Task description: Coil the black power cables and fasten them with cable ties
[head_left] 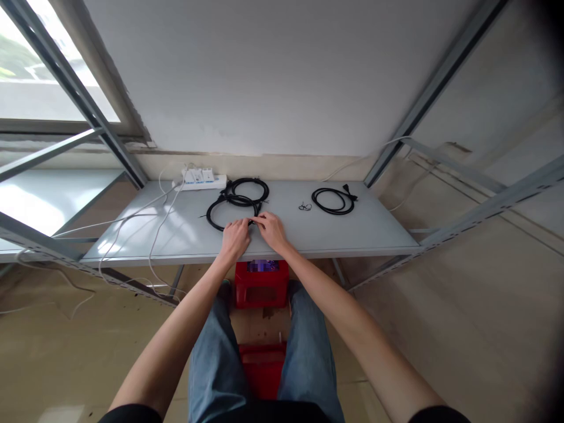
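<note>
A black power cord wound into a loop point(208, 218) lies on the grey shelf, and both hands are at its near right side. My left hand point(237, 238) is closed, its fingers pinched at the cord. Thumb and fingertips of my right hand point(270, 229) press together at the same spot, touching the left fingertips. Whether a small tie is between them is hidden. A second coiled black cord point(267, 191) lies just behind, partly overlapped by the first. Farther right rests a third coiled cord point(333, 211) with its plug at the upper right.
Thin black ties point(304, 207) lie left of the third cord. A white power strip point(200, 185) with plugged adapters sits at the shelf's back left, white cables trailing over the front edge. Metal uprights point(392, 144) frame the shelf point(370, 232). A red stool point(261, 294) stands below.
</note>
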Demonstrator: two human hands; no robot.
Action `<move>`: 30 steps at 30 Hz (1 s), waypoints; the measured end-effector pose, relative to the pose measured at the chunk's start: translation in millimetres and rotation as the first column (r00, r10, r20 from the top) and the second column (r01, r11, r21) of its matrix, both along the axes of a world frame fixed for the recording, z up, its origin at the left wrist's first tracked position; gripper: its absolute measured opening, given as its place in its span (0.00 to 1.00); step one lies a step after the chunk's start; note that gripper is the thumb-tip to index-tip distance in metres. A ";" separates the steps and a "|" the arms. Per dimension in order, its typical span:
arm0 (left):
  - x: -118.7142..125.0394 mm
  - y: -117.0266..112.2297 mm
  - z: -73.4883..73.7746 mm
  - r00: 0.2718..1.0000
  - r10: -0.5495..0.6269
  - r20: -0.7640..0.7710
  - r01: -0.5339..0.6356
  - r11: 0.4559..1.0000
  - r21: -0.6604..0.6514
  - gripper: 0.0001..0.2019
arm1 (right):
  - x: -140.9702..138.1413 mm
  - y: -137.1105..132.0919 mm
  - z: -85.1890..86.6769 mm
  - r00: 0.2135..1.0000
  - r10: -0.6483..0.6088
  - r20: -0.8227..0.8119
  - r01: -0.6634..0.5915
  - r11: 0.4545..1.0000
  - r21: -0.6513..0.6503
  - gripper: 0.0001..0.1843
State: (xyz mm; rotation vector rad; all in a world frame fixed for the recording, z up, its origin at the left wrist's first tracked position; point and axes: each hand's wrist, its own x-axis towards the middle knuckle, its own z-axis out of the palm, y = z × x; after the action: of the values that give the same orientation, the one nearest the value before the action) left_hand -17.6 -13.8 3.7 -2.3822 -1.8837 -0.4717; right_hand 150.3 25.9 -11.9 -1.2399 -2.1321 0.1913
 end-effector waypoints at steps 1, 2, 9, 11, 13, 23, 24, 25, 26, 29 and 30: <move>-0.2 0.2 0.1 1.000 -0.002 0.002 0.002 1.000 -0.007 0.18 | 0.1 0.4 0.2 1.000 0.003 0.006 -0.002 1.000 -0.014 0.20; -0.4 0.4 0.2 1.000 -0.005 0.004 0.005 1.000 -0.011 0.18 | 0.3 0.6 0.5 1.000 0.008 0.010 -0.008 1.000 -0.028 0.20; -1.4 -0.8 1.0 1.000 -0.015 0.012 0.015 1.000 -0.022 0.18 | 1.7 0.3 1.8 0.998 0.055 0.001 -0.055 0.997 -0.056 0.20; -1.2 -1.5 1.7 1.000 -0.015 0.011 0.015 1.000 -0.020 0.18 | 2.0 0.5 1.4 0.998 0.064 -0.007 -0.064 0.997 -0.046 0.20; -0.8 -2.1 2.7 1.000 -0.013 0.010 0.013 1.000 -0.025 0.18 | 2.2 0.7 0.9 0.996 0.082 -0.018 -0.082 0.996 -0.041 0.21; 0.7 -4.2 7.1 1.000 0.005 0.008 -0.005 0.997 -0.076 0.18 | 2.0 0.4 -2.1 0.979 0.127 -0.161 -0.134 0.990 -0.033 0.20; 1.1 -4.5 7.6 1.000 0.012 0.009 -0.011 0.996 -0.085 0.17 | 1.8 0.8 -3.1 0.976 0.135 -0.172 -0.142 0.989 -0.027 0.19; 1.4 -4.8 8.3 1.000 0.020 0.010 -0.019 0.995 -0.093 0.17 | 1.7 1.1 -4.2 0.974 0.141 -0.177 -0.146 0.989 -0.018 0.19; 1.9 -5.2 9.1 1.000 0.030 0.011 -0.028 0.994 -0.102 0.17 | 1.6 1.4 -5.5 0.974 0.142 -0.177 -0.146 0.989 -0.007 0.18; 3.3 -6.6 11.7 0.998 0.055 -0.004 -0.055 0.990 -0.132 0.20 | 1.2 1.0 -9.0 0.981 0.119 -0.150 -0.115 0.993 0.032 0.16; 3.6 -7.0 12.5 0.998 0.062 -0.016 -0.063 0.988 -0.140 0.22 | 1.2 0.4 -9.8 0.985 0.109 -0.136 -0.104 0.994 0.045 0.15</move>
State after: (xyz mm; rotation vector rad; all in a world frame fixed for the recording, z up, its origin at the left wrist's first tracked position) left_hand -14.0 -20.8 16.1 -2.3951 -2.0447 -0.3299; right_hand 151.5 26.3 -21.8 -1.0610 -2.0735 0.2737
